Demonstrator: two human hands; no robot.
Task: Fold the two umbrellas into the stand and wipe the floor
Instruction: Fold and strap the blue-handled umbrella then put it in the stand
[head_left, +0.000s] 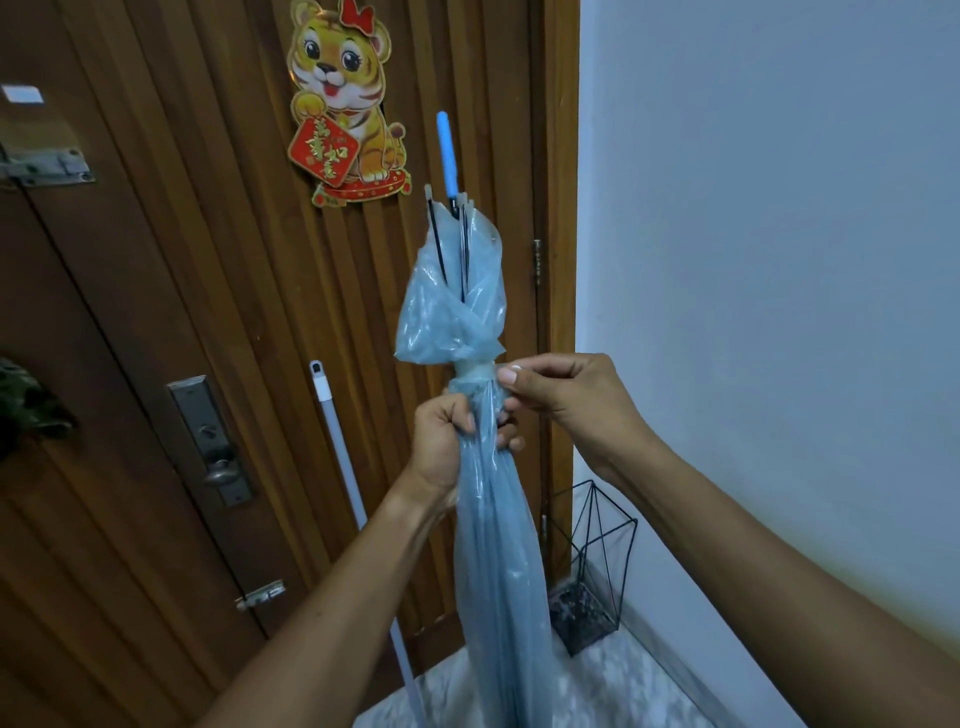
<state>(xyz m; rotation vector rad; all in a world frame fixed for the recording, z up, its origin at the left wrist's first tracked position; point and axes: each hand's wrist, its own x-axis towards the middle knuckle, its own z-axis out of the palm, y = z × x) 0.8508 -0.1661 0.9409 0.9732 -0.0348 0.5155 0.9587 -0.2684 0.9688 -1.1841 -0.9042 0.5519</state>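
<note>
1. A closed umbrella of translucent pale-blue plastic (491, 551) is held upright in front of the brown slatted wooden door (156, 312), with its blue handle (447, 150) on top.
2. The left hand (444, 441) has its grip curled round the gathered canopy.
3. Just above it, the right hand (563, 397) has its grip pinching the pale strap (475, 374) that circles the canopy.
4. The black wire umbrella stand (582, 616) sits on the pale floor (613, 691) in the corner, near the umbrella.
5. A white pole (337, 452) leans on the door.
</note>
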